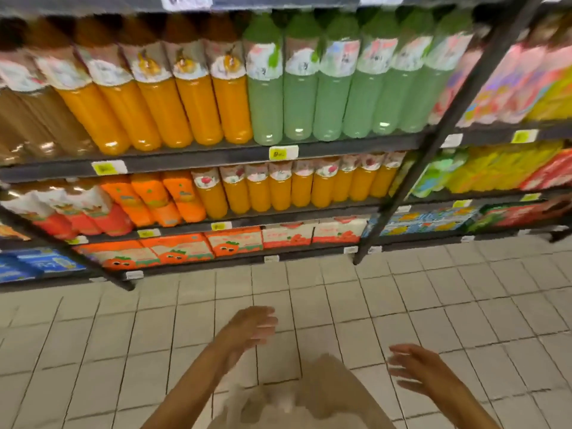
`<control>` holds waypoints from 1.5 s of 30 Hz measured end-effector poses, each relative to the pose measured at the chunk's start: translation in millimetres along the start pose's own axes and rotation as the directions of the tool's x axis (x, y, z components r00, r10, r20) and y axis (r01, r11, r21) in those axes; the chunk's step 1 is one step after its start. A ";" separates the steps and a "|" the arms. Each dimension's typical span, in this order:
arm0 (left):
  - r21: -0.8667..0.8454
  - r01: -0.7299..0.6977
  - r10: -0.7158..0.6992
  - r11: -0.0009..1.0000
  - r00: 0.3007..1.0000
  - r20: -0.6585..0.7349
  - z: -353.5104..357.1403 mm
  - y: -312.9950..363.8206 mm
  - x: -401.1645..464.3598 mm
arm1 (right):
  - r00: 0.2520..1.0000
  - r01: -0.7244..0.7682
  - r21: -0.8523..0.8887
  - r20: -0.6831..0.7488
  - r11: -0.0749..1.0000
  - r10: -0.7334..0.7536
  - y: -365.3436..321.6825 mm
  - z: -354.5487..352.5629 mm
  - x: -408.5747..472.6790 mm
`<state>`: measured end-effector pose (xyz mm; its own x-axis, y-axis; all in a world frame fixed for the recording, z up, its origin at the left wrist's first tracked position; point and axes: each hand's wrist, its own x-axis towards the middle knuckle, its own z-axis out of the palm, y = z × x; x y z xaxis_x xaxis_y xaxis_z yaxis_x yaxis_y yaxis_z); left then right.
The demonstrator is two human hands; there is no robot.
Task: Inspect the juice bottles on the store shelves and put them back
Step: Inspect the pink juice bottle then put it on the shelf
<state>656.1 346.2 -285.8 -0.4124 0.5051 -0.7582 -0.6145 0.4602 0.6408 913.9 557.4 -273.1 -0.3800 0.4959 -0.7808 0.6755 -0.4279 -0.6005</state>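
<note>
Both hands low in the frame, over the tiled floor (pixel 464 305), well apart from the shelves. Left hand (pixel 253 328) at lower centre, fingers straight and loosely spread, holding nothing. Right hand (pixel 414 366) at lower right, fingers likewise spread and relaxed, empty. No bottle in hand; by the look of it, a moment between bottles.

Across the upper band of the frame, on the top visible shelf (pixel 198 156), a row of tall orange juice bottles (pixel 198 109) at upper centre-left, touching side by side. Just right of them, tall pale green juice bottles (pixel 328 100) with green caps. Brown bottles (pixel 28 125) at far upper left, blurred. One shelf down, at mid-frame, shorter orange juice bottles (pixel 278 187). Cartons (pixel 238 243) on the lowest shelf. Yellow price tags (pixel 283 152) on the shelf edges; print unreadable.

Tall bottles likely full, so heavy for one hand and top-light once tilted. Probably stiff plastic, smooth and perhaps slippery below the label; hard to confirm through the blur. Best taken round the mid-body at or just under the paper label, thumb opposite the fingers, other hand under the base while turning it. Neck grip poor: narrow, and weight hanging below. Close packing leaves little room for fingers, so pull straight forward first, then wrap. Risk: knocking a neighbour over on return.
</note>
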 end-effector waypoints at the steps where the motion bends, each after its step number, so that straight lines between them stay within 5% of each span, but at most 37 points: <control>1: 0.023 -0.012 0.011 1.000 0.999 0.048 8.1 26.4 16.3 | 1.000 -0.013 0.026 -0.015 1.000 0.013 -16.1 -7.8 9.2; 5: 0.025 -0.093 0.090 0.995 0.988 0.124 40.6 139.2 71.5 | 0.993 0.073 0.036 -0.092 0.997 -0.070 -107.5 -43.2 58.7; 10: 0.067 -0.508 0.500 0.859 0.860 0.100 93.5 286.7 100.6 | 0.835 0.532 -0.047 -0.138 0.845 -0.533 -264.3 -78.9 108.3; 12: 0.040 -0.683 0.680 0.730 0.731 0.057 114.1 342.3 89.2 | 0.707 0.698 -0.023 -0.138 0.716 -0.694 -333.4 -91.3 109.9; 16: 0.056 -0.933 0.927 0.356 0.345 -0.146 133.8 431.6 55.6 | 0.397 0.918 0.042 -0.073 0.395 -0.915 -458.6 -92.6 83.9; 19: 0.184 -0.977 0.969 0.111 0.065 -0.237 132.5 483.9 36.7 | 0.201 0.969 0.151 -0.020 0.195 -0.979 -527.0 -70.7 54.2; 21: 0.315 -0.948 0.967 0.039 -0.044 -0.250 126.6 515.7 34.3 | 0.113 0.976 0.188 0.006 0.112 -0.994 -565.3 -51.0 44.4; 27: 0.529 -0.827 0.968 0.190 0.067 -0.242 106.9 584.9 52.6 | -0.128 0.971 0.199 -0.019 -0.129 -0.992 -653.6 3.1 8.6; 32: 0.494 -0.837 0.962 0.236 0.129 -0.241 107.8 605.8 66.3 | -0.252 0.965 -0.080 -0.040 -0.248 -0.967 -700.1 35.5 -18.9; 39: 0.459 -0.867 0.956 0.195 0.064 -0.285 100.9 599.0 67.2 | -0.228 0.904 -0.363 0.044 -0.228 -0.973 -724.0 65.3 -25.5; 42: 0.424 -0.898 0.977 0.117 0.028 -0.212 98.2 583.2 55.3 | -0.194 0.923 -0.334 0.032 -0.194 -0.980 -725.3 69.7 -26.5; 45: 0.375 -0.926 0.991 0.040 -0.012 -0.135 97.8 565.2 38.3 | -0.088 0.991 -0.101 0.022 -0.089 -0.996 -718.7 72.2 -25.8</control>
<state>358.7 697.0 59.1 -0.6946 0.3516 0.6277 0.6097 -0.1755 0.7730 392.7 797.7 166.2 -0.6534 0.3661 0.6626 -0.3731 0.6058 -0.7027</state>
